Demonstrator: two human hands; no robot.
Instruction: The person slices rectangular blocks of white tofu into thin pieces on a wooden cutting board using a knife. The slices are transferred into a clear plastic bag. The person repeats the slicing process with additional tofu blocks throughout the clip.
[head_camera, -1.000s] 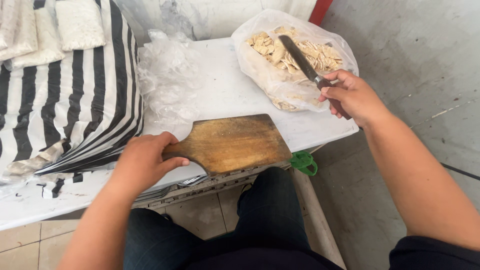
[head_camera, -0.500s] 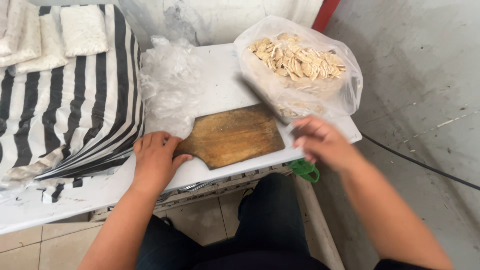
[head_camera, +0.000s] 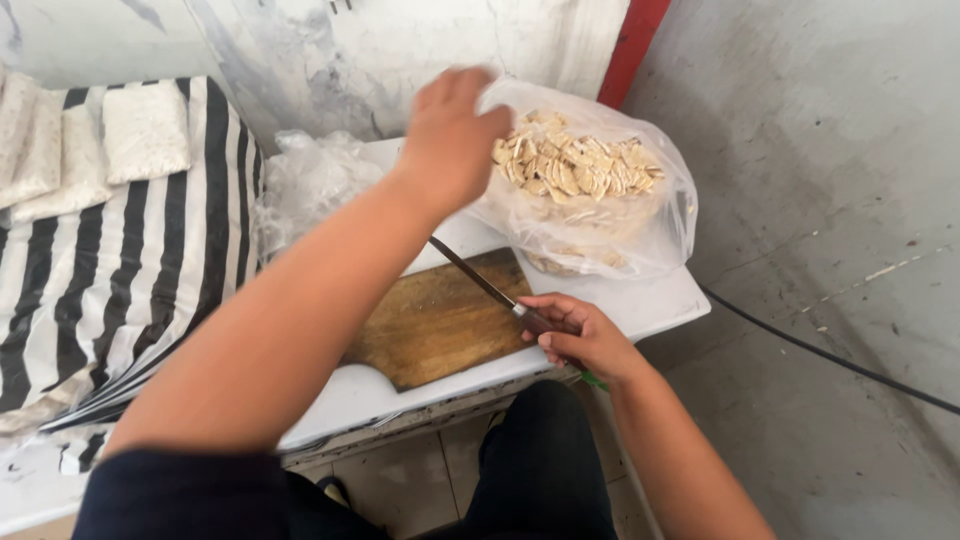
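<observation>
Right hand (head_camera: 575, 335) fingers clamp the knife (head_camera: 480, 278) over the cutting board (head_camera: 440, 320); left hand (head_camera: 450, 135), fingers loosely curled, hovers at the bag of pale pieces (head_camera: 580, 185).

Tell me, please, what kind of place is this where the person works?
Probably a small food preparation corner, perhaps a stall or home workshop. A wooden cutting board lies on a white table, the right hand holds a knife, and the left hand reaches to a bag of pale pieces.

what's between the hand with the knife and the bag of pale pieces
In the head view, the wooden cutting board's far corner and a bare strip of white tabletop lie between the right hand, holding the knife, and the bag.
</observation>
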